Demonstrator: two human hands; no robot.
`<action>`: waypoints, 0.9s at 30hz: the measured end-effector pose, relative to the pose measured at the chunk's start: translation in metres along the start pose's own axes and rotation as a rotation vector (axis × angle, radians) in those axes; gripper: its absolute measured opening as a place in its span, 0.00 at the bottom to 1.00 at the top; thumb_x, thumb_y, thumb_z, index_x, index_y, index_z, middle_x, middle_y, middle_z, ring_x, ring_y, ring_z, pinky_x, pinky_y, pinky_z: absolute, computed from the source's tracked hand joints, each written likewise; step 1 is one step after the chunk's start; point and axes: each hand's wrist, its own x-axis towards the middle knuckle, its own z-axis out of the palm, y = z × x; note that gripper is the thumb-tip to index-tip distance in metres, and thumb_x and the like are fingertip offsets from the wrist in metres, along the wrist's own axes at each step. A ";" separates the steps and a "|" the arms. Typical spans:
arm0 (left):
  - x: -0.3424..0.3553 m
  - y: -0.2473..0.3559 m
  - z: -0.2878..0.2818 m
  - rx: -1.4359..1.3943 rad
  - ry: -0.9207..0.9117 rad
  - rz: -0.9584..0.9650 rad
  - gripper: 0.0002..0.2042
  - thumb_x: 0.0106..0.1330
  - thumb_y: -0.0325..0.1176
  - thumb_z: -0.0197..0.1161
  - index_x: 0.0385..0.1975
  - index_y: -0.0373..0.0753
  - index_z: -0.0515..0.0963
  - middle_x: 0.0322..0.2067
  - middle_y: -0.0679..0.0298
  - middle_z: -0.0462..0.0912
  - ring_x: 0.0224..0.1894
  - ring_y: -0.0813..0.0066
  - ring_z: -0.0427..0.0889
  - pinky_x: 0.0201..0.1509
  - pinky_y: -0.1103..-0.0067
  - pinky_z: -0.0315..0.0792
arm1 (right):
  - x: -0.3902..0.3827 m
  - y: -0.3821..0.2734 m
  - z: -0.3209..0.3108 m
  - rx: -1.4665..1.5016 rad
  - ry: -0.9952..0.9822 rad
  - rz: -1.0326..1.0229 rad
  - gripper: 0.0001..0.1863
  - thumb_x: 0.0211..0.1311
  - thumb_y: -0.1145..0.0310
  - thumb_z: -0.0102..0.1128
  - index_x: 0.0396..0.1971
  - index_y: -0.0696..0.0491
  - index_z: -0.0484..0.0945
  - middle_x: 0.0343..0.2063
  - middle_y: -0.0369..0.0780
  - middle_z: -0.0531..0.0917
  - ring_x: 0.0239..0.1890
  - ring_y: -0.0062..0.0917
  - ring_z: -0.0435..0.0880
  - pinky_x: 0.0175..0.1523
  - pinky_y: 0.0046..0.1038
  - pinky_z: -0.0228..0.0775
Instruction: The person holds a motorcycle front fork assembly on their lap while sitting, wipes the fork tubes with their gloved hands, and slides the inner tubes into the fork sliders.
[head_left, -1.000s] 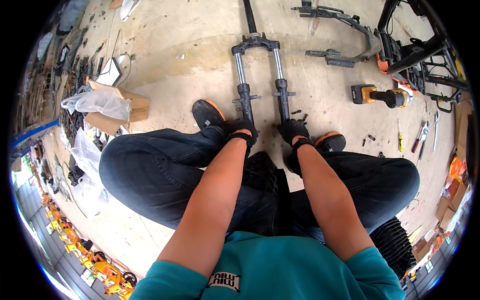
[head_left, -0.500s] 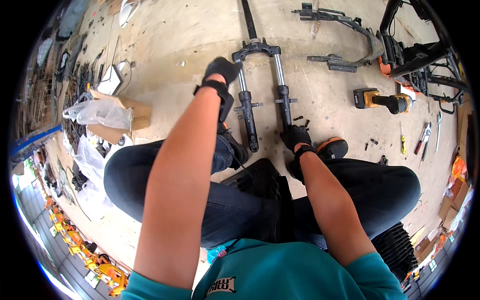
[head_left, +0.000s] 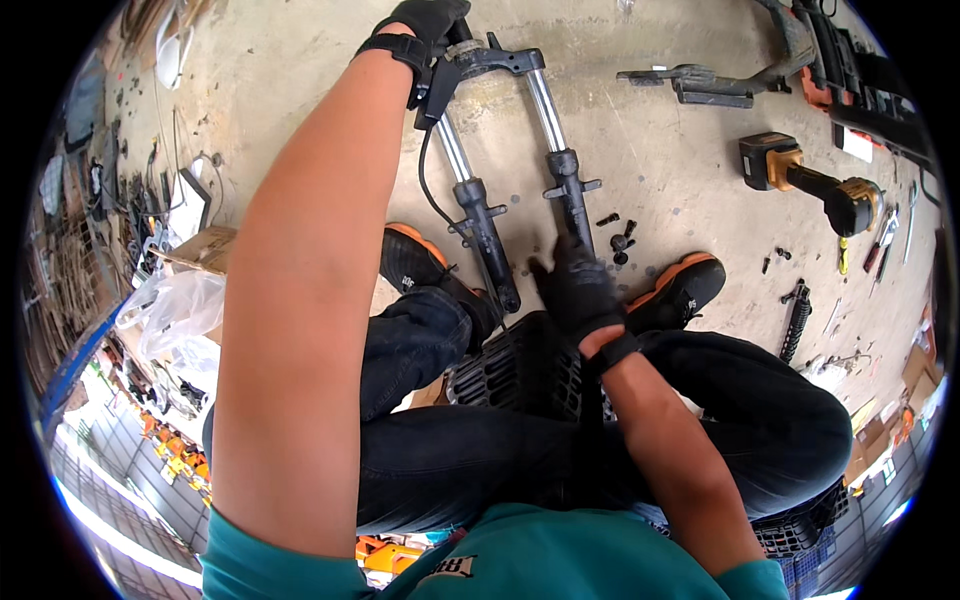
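Observation:
A front fork (head_left: 487, 238) with two legs, silver tubes and a black crown lies on the floor between my feet, its lower ends toward me. At the top of the picture my left hand (head_left: 425, 22), in a black glove, is closed round the fork's stem just beyond the crown. A black strap with a small box and a cable sits on that wrist. My right hand (head_left: 578, 290), also gloved, is over the lower end of the right leg. Its fingers look apart and slightly blurred; whether it touches the leg I cannot tell.
Several dark bolts (head_left: 622, 240) lie right of the fork. Farther right are a yellow-and-black cordless power tool (head_left: 810, 185), hand tools (head_left: 880, 245) and a black spring-like part (head_left: 797, 320). A dark frame (head_left: 840, 75) stands far right. Plastic bags (head_left: 180, 315) and a carton are at left.
My left hand has moved up and away from the left tube to the stem. My right hand has shifted slightly toward me, its fingers spreading. The view has moved, and the fork lies more slanted.

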 end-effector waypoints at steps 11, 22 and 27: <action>0.003 0.013 0.016 -0.084 0.103 -0.133 0.13 0.60 0.42 0.64 0.25 0.37 0.81 0.21 0.62 0.79 0.19 0.69 0.72 0.26 0.72 0.68 | 0.019 -0.005 0.049 0.477 -0.386 0.018 0.22 0.55 0.58 0.64 0.44 0.56 0.75 0.38 0.48 0.82 0.41 0.43 0.81 0.45 0.35 0.73; -0.006 0.004 0.005 -0.351 -0.019 0.042 0.08 0.63 0.30 0.60 0.25 0.31 0.77 0.19 0.59 0.78 0.22 0.64 0.80 0.25 0.71 0.75 | 0.051 -0.016 0.069 0.206 -0.361 0.029 0.21 0.52 0.55 0.63 0.39 0.57 0.75 0.35 0.51 0.82 0.43 0.46 0.80 0.48 0.40 0.71; -0.062 0.028 -0.006 -0.260 -0.051 0.148 0.08 0.63 0.29 0.59 0.26 0.30 0.76 0.20 0.59 0.77 0.23 0.65 0.81 0.28 0.72 0.76 | 0.044 -0.019 0.072 0.113 -0.323 0.004 0.26 0.49 0.53 0.66 0.40 0.58 0.73 0.33 0.53 0.82 0.41 0.48 0.80 0.46 0.41 0.72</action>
